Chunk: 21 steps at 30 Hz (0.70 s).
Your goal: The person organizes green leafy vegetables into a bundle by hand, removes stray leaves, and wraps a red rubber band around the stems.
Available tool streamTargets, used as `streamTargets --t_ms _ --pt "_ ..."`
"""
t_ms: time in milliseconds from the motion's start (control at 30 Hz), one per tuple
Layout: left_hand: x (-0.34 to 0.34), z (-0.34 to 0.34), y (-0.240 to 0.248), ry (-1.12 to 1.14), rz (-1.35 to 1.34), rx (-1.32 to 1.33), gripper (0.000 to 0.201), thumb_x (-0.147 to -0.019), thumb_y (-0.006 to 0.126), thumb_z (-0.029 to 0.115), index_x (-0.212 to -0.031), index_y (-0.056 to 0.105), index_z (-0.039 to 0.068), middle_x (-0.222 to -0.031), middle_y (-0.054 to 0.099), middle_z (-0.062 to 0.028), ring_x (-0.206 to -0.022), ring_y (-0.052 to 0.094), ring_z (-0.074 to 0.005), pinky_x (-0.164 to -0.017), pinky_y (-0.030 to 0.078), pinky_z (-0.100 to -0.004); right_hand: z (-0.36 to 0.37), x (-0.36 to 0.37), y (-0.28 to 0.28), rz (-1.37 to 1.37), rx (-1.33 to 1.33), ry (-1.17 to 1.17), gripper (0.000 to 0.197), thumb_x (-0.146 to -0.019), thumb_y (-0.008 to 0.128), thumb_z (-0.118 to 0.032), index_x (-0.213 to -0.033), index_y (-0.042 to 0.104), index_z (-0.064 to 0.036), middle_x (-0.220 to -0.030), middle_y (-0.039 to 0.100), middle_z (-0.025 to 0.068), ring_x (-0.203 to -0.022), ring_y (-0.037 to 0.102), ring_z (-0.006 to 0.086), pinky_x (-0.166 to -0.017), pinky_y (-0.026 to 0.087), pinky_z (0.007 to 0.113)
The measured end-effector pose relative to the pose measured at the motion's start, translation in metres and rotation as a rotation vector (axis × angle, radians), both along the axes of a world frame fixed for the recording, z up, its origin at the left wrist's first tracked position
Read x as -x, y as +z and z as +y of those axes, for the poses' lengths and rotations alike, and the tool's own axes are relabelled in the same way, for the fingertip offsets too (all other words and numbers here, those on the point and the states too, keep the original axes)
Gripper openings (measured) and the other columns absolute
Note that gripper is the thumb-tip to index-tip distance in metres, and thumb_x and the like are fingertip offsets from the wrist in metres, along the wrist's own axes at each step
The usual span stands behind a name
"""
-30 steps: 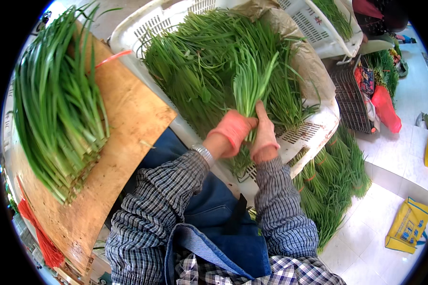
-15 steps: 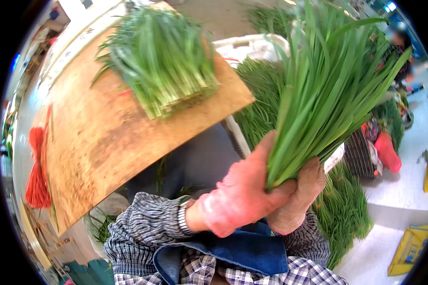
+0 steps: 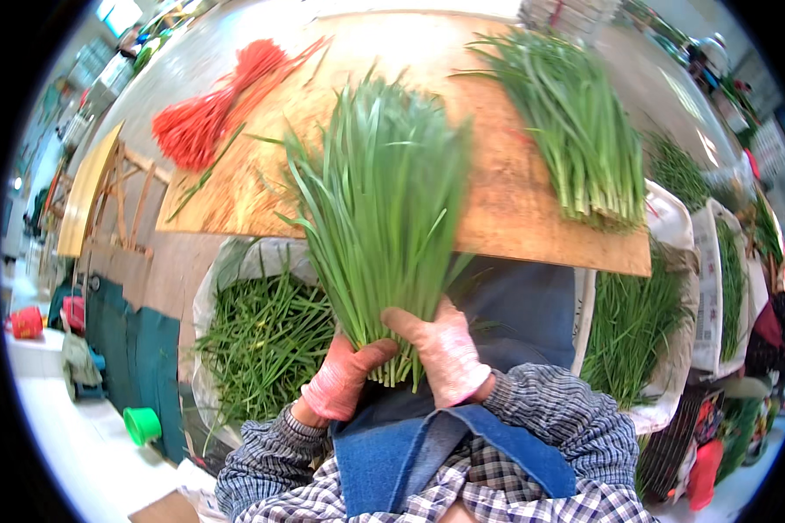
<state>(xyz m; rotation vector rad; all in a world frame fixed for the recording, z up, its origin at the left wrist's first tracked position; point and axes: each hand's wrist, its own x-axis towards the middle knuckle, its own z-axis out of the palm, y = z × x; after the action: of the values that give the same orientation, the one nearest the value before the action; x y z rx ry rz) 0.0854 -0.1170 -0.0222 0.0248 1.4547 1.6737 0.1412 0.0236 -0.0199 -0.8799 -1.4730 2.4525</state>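
- The left hand (image 3: 342, 380), in a pink glove, is closing around the left side of the stems, its thumb lying across the front; its other fingers are mostly hiding behind.
- The right hand (image 3: 445, 356), also gloved in pink, is pressing on the stems from the right, its thumb pointing left across them; how far its hidden fingers are curling, one cannot tell.
- The bunch (image 3: 379, 227) of long green leaves is standing between both hands, in front of the person, its pale stem ends pointing near and its leaves fanning far.
- Its leaves are overlapping the board (image 3: 519, 231) in view; whether they are touching it, one cannot tell. Their right edge is blurring.
- A second bunch (image 3: 576, 131) is lying on the right part of the board, its stem ends facing near.
- Red ties (image 3: 214, 109) are lying in a bundle at the far left of the board.
- Loose leaves (image 3: 266, 344) are filling a white bin at the near left.
- More greens (image 3: 630, 336) are lying in a white crate (image 3: 645, 422) at the right.
- A green bucket (image 3: 142, 425) is sitting at the near left.
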Motion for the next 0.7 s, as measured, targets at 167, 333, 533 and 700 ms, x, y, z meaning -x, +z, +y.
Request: streamTargets --t_ms 167,333,533,700 --pt "0.022 -0.019 0.007 -0.181 0.034 0.069 0.055 -0.080 0.072 0.016 -0.130 0.054 0.001 -0.121 0.061 -0.0064 -0.111 0.055 -0.0162 -0.097 0.043 -0.0307 0.019 -0.008 -0.005 -0.007 0.121 0.064 0.044 -0.081 0.075 -0.014 -0.120 0.058 -0.0002 -0.108 0.067 0.0083 -0.095 0.063 0.0171 -0.087 0.051 0.030" --pt "0.054 -0.018 -0.006 0.075 -0.033 -0.190 0.064 -0.081 0.067 0.014 -0.138 0.044 -0.003 -0.132 0.056 -0.0132 -0.122 0.052 -0.0238 -0.108 0.037 -0.0354 0.046 -0.008 -0.014 0.035 0.025 -0.024 0.056 -0.082 0.079 -0.031 -0.121 0.057 0.0019 -0.114 0.064 0.0078 -0.105 0.057 0.0177 -0.096 0.044 0.030" --pt "0.109 -0.007 -0.051 0.299 -0.126 -0.410 0.045 -0.098 0.051 0.029 -0.137 0.050 0.006 -0.132 0.059 -0.0093 -0.116 0.057 -0.0272 -0.103 0.044 -0.0427 0.062 0.012 -0.019 0.127 0.201 -0.187 0.051 -0.084 0.077 -0.030 -0.119 0.058 0.0003 -0.108 0.064 0.0050 -0.092 0.062 0.0147 -0.081 0.052 0.028" --pt "0.094 0.018 -0.025 0.081 -0.182 -0.349 0.051 -0.090 0.063 0.029 -0.131 0.053 0.002 -0.124 0.062 -0.0104 -0.111 0.060 -0.0253 -0.098 0.048 -0.0402 0.048 0.029 -0.021 0.125 0.297 -0.139 0.045 -0.091 0.067 -0.030 -0.123 0.056 -0.0011 -0.114 0.066 0.0113 -0.100 0.065 0.0238 -0.089 0.054 0.040"
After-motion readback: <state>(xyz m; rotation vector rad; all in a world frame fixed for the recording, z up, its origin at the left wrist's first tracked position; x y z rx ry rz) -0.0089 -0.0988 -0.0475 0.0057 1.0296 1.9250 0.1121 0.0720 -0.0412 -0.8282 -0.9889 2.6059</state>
